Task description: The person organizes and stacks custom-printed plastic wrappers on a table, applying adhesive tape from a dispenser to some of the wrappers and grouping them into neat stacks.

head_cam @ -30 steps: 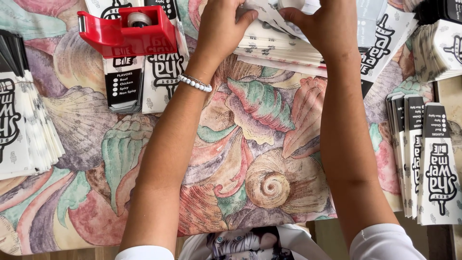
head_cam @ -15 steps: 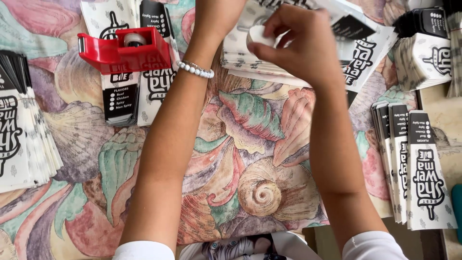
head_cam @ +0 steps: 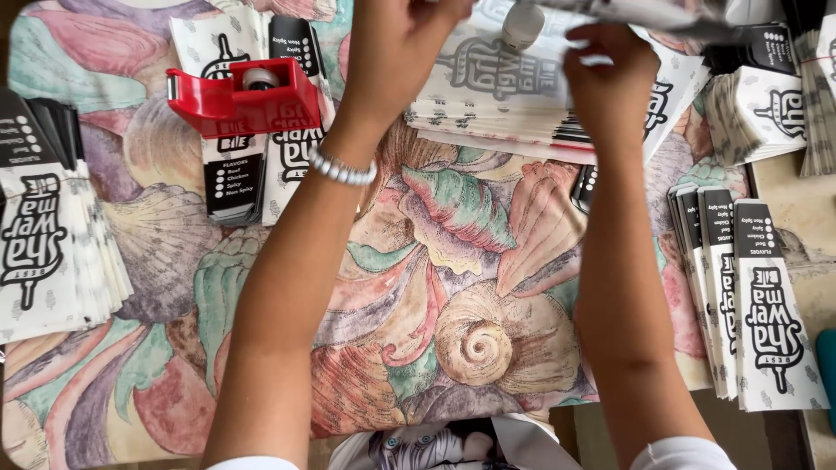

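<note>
Red tape dispenser (head_cam: 244, 97) beside left hand (head_cam: 405, 52) — both hands' grip pinching printed sheet (head_cam: 644, 12); right hand (head_cam: 610, 78).

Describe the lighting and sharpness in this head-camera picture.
Head view: soft, even light with faint shadows; the red plastic tape dispenser and shell-patterned tablecloth look sharp; the white paper sheet held at the top edge is motion-blurred, as is the left hand.

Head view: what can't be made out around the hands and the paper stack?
- Left hand: fingertips cut off by the top edge.
- Blurred sheet: motion blur and the top edge hide its shape.
- Right hand: grip unclear, back of hand covers the fingertips.
- Small white object: too blurred to identify.
- Paper stack: far end covered by both hands.
</note>
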